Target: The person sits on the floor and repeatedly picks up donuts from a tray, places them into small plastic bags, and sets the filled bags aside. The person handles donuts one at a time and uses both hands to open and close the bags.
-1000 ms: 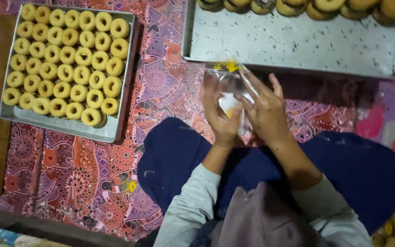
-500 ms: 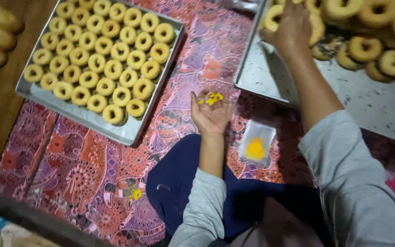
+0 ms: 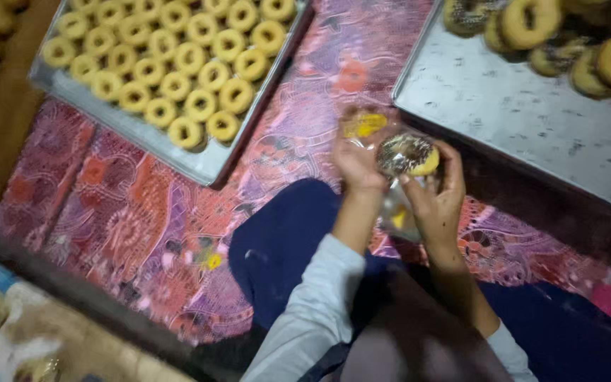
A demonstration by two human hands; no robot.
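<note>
1. Since half a second ago the right hand [image 3: 438, 198] has come back from the far tray to the lap, and it now carries a sprinkled doughnut [image 3: 406, 153]; the left hand [image 3: 356, 161], which then lay palm up with a small yellow bit on it, has turned to meet the right.
2. Right hand: fingers curled shut around the sprinkled doughnut, thumb at its near edge, fingers behind it; the doughnut sits between the two hands, above the person's knees and over the patterned cloth [image 3: 143, 219].
3. Left hand: closed on the edge of a clear plastic bag [image 3: 390, 205]; the bag is blurred, so exactly how the fingers pinch it cannot be made out; a yellow patch [image 3: 365, 126] shows through the plastic just above the left hand's fingers.
4. The doughnut is dark and speckled on top, yellow along its lower right rim; it seems to lie at the mouth of the bag, though whether it is inside the plastic or only against it cannot be told.
5. A grey metal tray [image 3: 518, 113] lies to the upper right, bare over most of its surface, with more doughnuts [image 3: 574, 42] crowded along its far edge, some plain, some dark-topped.
6. A second tray [image 3: 199, 164] lies to the upper left, well apart from the hands; plain ring doughnuts [image 3: 178, 64] fill it in close rows.
7. Both forearms wear pale grey sleeves [image 3: 312, 311]; the legs beneath are in dark blue.
</note>
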